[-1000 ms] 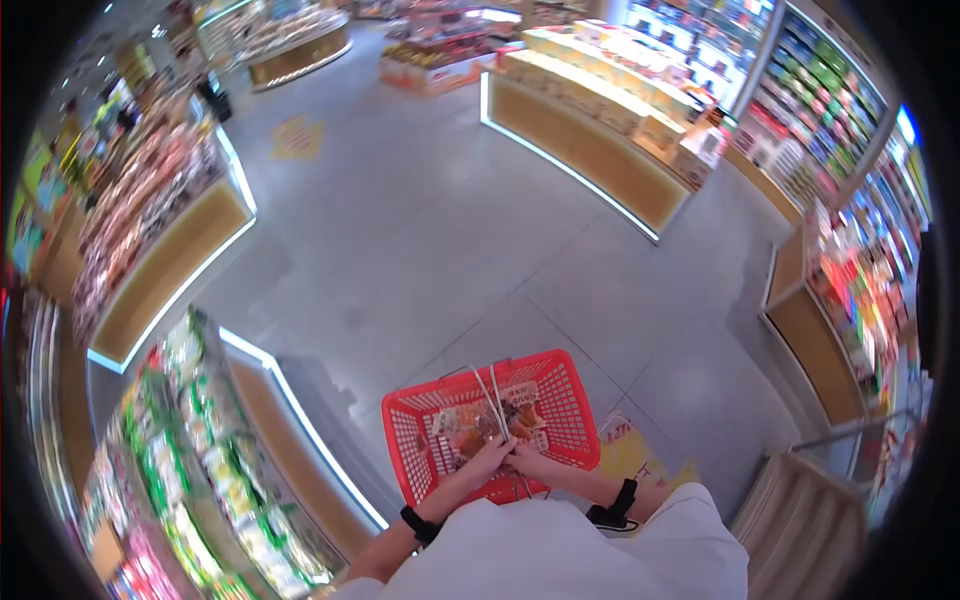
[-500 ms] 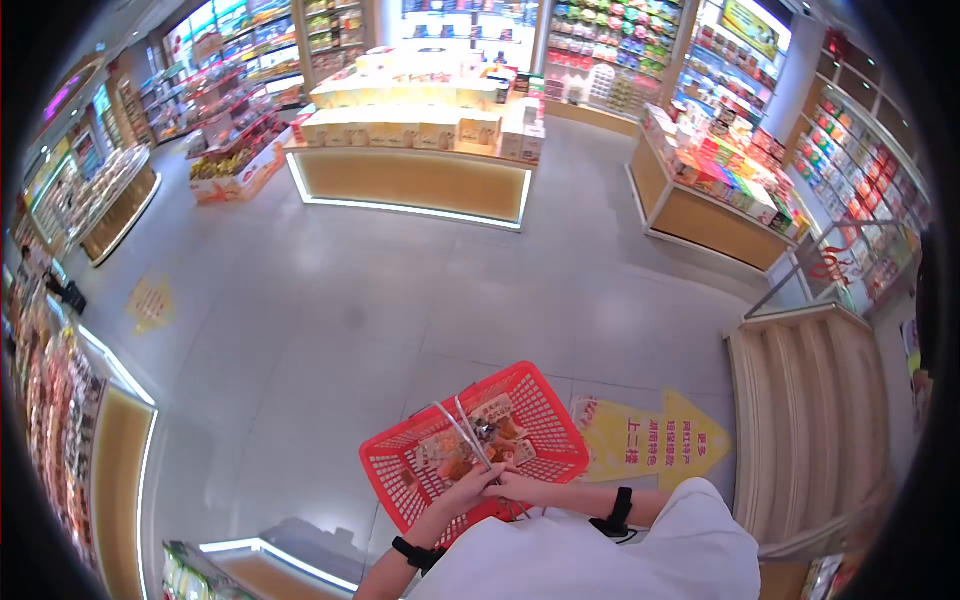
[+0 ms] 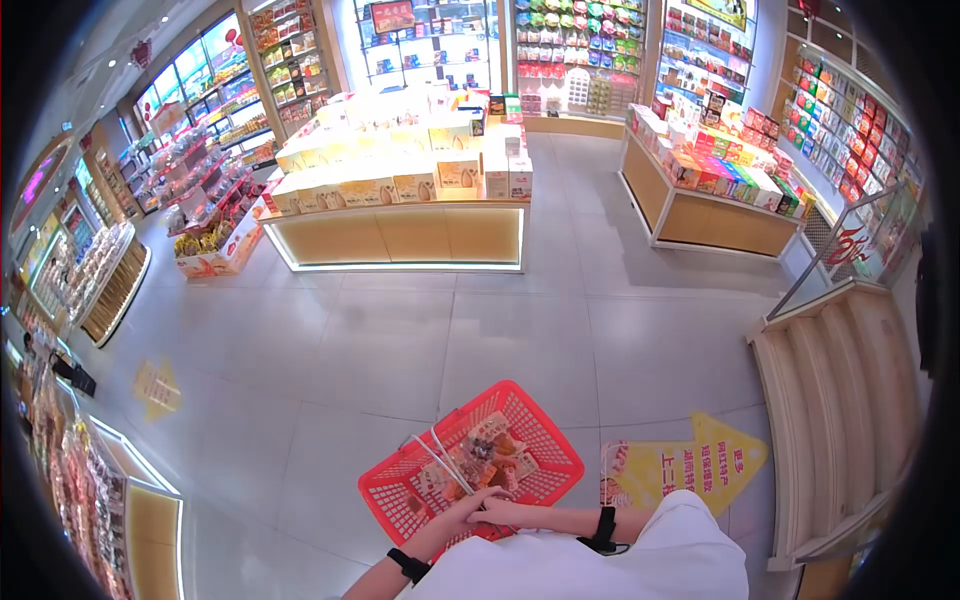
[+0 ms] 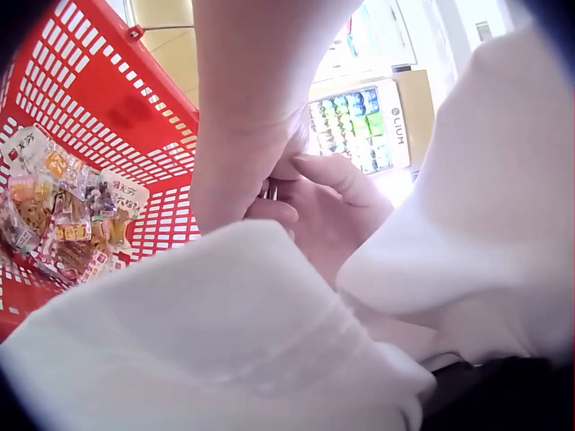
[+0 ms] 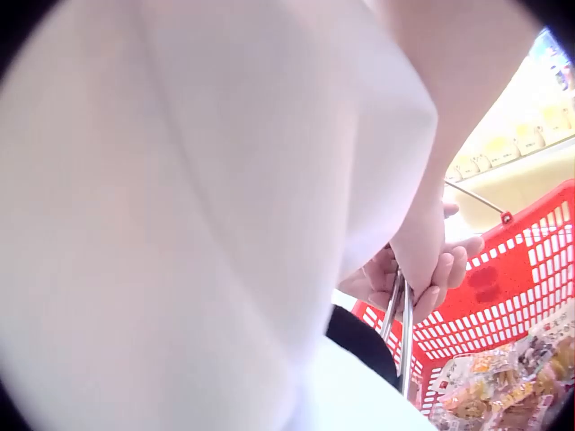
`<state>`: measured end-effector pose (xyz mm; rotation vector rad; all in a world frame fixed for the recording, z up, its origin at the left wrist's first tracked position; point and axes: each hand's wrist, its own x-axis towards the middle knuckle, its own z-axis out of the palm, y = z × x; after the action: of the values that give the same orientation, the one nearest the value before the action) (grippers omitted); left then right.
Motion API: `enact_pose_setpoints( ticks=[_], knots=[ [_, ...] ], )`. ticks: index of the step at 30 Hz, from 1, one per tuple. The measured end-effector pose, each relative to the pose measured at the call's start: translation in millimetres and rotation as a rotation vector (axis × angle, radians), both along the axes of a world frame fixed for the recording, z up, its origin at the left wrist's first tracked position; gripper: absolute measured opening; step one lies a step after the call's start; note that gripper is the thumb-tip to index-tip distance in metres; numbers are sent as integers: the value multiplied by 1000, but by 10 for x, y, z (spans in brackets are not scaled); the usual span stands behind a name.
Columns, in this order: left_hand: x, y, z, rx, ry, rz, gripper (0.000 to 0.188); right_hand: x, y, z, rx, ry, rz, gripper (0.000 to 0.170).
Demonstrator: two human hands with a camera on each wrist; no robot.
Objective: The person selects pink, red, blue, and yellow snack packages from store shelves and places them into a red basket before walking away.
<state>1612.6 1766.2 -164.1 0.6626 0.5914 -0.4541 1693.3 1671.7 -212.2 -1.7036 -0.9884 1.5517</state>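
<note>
My left hand (image 3: 470, 508) and right hand (image 3: 502, 513) meet close in front of my white shirt and grip the handles of a red shopping basket (image 3: 540, 432). Two thin metal handles (image 5: 406, 337) run together up into the curled fingers, seen in the right wrist view. Several clear-wrapped snack packs (image 3: 488, 450) lie at the bottom of the basket, and they show again in the left wrist view as small snack packs (image 4: 72, 211). The basket hangs tilted in the head view, its perforated walls facing up. The hands overlap, hiding parts of the fingers.
Ahead stands a lit display counter (image 3: 400, 238) with boxes on it. Another counter (image 3: 720, 228) with colourful boxes is further right. Wooden steps (image 3: 835, 400) with a glass railing rise at right. A yellow arrow sticker (image 3: 720, 465) marks the floor; a snack counter (image 3: 155, 535) is at lower left.
My view has turned right and lifted, so the lit counter sits ahead and the steps show more fully. The green-packet shelf has left the lower left. Both hands still hold the basket.
</note>
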Motion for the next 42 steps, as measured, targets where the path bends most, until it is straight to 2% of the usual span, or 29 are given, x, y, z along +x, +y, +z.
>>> enact_pose_setpoints(
  ticks=[1, 2, 5, 6, 9, 12, 18, 22, 25, 28, 31, 34, 37, 38, 39, 41, 42],
  knots=[
    [183, 115, -39, 8, 36, -4, 37, 145, 116, -28, 64, 29, 14, 53],
    [334, 234, -202, 51, -11, -25, 37, 367, 262, 741, -177, -42, 62, 55],
    [747, 527, -51, 117, 33, -167, 38, 659, 479, 174, -10, -96, 8, 56],
    [863, 636, 76, 132, 41, -218, 38, 730, 538, 294, 25, -159, -23, 56],
    [1289, 718, 294, 128, -21, -222, 39, 1042, 677, 280, -57, -74, -40, 56],
    [1623, 848, 76, 69, -30, -312, 37, 1343, 688, 457, -63, -34, -138, 57],
    [2338, 1087, -46, 98, -26, -570, 41, 1851, 731, 915, -78, -5, -422, 60],
    [2813, 1344, -212, 0, -89, -673, 40, 2120, 1015, 1368, -59, 2, -596, 61],
    [3096, 1654, -199, 33, -175, -724, 40, 2315, 1377, 1556, -94, -33, -675, 62],
    [3293, 1954, -66, -20, -178, -750, 41, 2461, 1732, 1312, -270, -182, -637, 52],
    [3563, 2403, 41, -47, -168, -780, 41, 2786, 2166, 1145, -401, -42, -571, 62],
    [3694, 2652, -38, -85, -190, -780, 41, 2931, 2431, 1158, -415, -124, -511, 61],
    [3816, 2794, -115, -72, -137, -798, 39, 2969, 2618, 1388, -222, -164, -605, 60],
    [3844, 2863, -100, -59, -95, -802, 38, 2970, 2564, 628, -420, -236, -656, 60],
    [3869, 2945, -130, -89, -129, -778, 37, 3094, 2573, 409, -302, -62, -607, 60],
    [4005, 3168, -206, -133, -205, -688, 35, 3229, 2915, 866, -436, -177, -595, 60],
    [4023, 3287, -123, -102, -206, -678, 34, 3235, 2981, 762, -285, -182, -652, 60]
  ],
)
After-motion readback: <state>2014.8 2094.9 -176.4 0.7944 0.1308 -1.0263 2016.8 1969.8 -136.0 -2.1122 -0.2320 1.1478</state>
